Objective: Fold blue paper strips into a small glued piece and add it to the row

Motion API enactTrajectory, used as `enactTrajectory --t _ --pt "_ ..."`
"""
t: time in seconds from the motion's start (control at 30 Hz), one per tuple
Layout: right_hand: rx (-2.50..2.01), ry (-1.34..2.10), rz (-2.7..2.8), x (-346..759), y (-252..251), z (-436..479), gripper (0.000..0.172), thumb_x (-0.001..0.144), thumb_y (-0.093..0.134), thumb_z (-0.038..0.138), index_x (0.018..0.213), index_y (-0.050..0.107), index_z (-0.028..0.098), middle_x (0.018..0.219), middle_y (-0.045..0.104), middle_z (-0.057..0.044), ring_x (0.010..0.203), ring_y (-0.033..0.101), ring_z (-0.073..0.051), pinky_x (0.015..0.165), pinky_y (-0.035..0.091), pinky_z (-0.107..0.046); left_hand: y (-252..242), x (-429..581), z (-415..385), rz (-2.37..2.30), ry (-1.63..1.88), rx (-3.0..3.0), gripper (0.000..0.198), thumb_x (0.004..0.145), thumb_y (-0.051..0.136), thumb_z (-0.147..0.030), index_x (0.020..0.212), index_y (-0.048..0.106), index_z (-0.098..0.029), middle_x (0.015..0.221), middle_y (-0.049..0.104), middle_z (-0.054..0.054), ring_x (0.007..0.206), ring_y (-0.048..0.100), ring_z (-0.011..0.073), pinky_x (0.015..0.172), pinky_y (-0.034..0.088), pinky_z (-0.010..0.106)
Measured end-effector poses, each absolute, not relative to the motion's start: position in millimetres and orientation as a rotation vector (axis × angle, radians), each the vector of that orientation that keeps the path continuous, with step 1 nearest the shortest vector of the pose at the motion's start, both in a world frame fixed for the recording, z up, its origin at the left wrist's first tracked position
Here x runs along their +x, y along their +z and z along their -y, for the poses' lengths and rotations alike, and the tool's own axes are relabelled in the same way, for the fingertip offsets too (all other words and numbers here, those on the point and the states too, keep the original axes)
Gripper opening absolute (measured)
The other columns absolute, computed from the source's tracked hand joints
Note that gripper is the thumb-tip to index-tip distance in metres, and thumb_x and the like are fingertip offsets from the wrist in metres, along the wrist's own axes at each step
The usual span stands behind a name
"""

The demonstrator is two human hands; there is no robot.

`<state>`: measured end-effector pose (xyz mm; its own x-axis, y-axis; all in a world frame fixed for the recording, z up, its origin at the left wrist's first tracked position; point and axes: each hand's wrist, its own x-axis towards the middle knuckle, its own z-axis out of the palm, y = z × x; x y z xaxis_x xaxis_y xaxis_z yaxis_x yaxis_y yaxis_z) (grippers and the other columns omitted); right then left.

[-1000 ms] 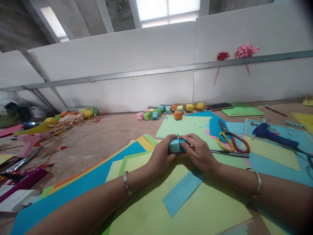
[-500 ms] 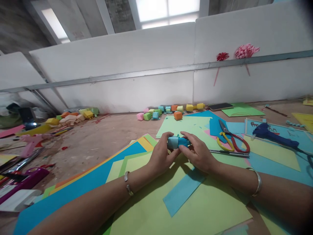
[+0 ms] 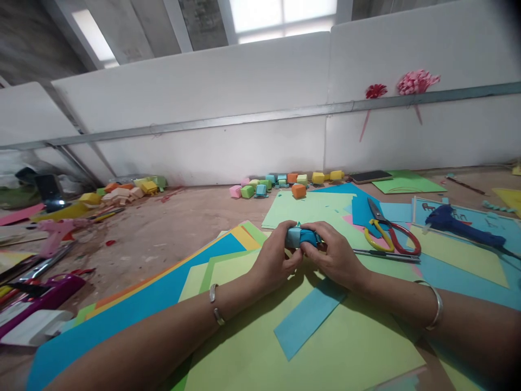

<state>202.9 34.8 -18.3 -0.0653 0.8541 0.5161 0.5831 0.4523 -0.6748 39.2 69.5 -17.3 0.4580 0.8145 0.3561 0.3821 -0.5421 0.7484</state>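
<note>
Between both hands is a small folded paper piece [image 3: 302, 237], light blue at its left end and darker blue at its right. My left hand [image 3: 277, 254] grips the light blue end between thumb and fingers. My right hand [image 3: 334, 251] has its thumb and fingers closed round the darker end, hiding part of it. Below the hands, a light blue paper strip [image 3: 307, 323] lies on a large pale green sheet [image 3: 350, 347].
Small coloured paper cubes [image 3: 298, 190] stand beyond the hands. Scissors [image 3: 393, 233], a pen [image 3: 386, 255] and a blue glue gun [image 3: 462, 225] lie to the right. A pink glue gun [image 3: 55, 233] and a purple tool [image 3: 52, 298] are at the left.
The camera view has shifted slightly. Both hands still grip the blue paper piece, which appears a little further right, its darker end turned slightly.
</note>
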Motion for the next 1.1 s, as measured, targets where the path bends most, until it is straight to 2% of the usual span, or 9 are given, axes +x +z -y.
enactTrajectory --t 0.33,0.53,0.7,1.1 --pt "-1.243 0.342 1.772 203.1 -18.9 -33.9 0.027 0.088 0.055 0.025 0.113 0.062 0.018 0.111 0.065 -0.011 0.106 0.06 -0.025 0.089 0.053 -0.042 -16.6 40.9 -66.9 -1.054 0.959 2.147 0.032 0.081 0.054 -0.023 0.112 0.048 -0.02 0.092 0.056 0.001 0.07 0.058 0.0134 0.061 0.049 0.027" --pt "-1.272 0.406 1.73 203.4 -19.4 -35.0 0.034 0.087 0.056 0.027 0.118 0.065 0.018 0.112 0.066 -0.011 0.104 0.062 -0.026 0.086 0.055 -0.041 -15.4 40.9 -66.6 -1.061 0.92 2.15 0.032 0.081 0.054 -0.023 0.112 0.047 -0.019 0.097 0.055 0.003 0.065 0.056 0.0117 0.057 0.048 0.026" --pt "-1.306 0.424 1.708 202.8 -19.0 -34.9 0.04 0.085 0.055 0.027 0.123 0.065 0.015 0.113 0.067 -0.012 0.104 0.063 -0.025 0.086 0.055 -0.04 -13.9 41.5 -66.2 -1.053 0.915 2.149 0.031 0.082 0.054 -0.025 0.112 0.047 -0.019 0.091 0.055 0.001 0.064 0.056 0.0121 0.056 0.047 0.025" --pt "-1.28 0.346 1.711 201.2 -18.5 -34.5 0.035 0.082 0.056 0.023 0.114 0.07 0.019 0.108 0.07 -0.009 0.101 0.064 -0.024 0.085 0.054 -0.038 -14.4 42.6 -65.4 -1.047 0.924 2.181 0.028 0.082 0.052 -0.023 0.109 0.048 -0.02 0.089 0.055 0.001 0.067 0.053 0.0129 0.057 0.046 0.025"
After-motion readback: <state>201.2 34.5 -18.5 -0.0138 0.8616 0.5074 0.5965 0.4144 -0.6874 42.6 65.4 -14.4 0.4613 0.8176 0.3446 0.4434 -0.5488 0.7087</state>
